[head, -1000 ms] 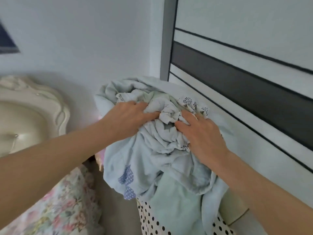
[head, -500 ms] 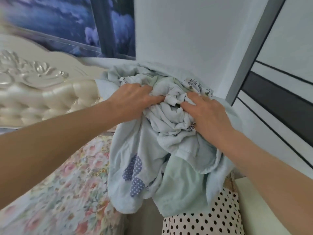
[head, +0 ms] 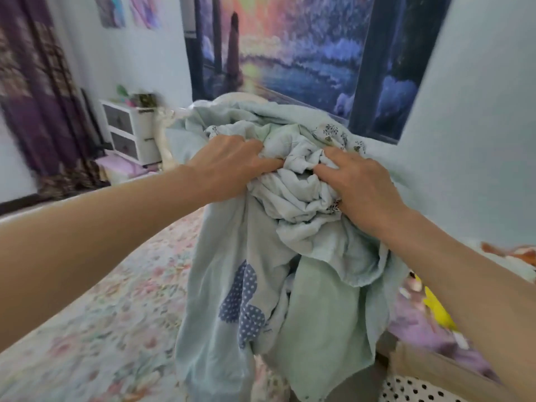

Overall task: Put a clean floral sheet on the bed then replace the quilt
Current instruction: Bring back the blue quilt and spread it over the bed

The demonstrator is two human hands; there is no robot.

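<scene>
A bundled pale blue-green quilt [head: 269,285] with a blue polka-dot patch hangs in front of me at chest height. My left hand [head: 229,166] grips its crumpled top from the left. My right hand [head: 359,184] holds the same bunch from the right, fingers dug into the folds. The quilt's lower part dangles over the edge of the bed. A floral sheet [head: 95,314] in pink and pale green covers the bed at the lower left. The headboard is hidden behind the quilt.
A white bedside cabinet [head: 130,132] stands at the far side of the bed. Purple curtains [head: 37,97] hang at the left. A large sunset mural [head: 290,47] fills the back wall. Purple and yellow items [head: 429,317] and a polka-dot cloth [head: 417,390] lie at lower right.
My view has swung left from the wardrobe to the bed and the mural wall. Both hands keep the same grip on the quilt and have carried it along.
</scene>
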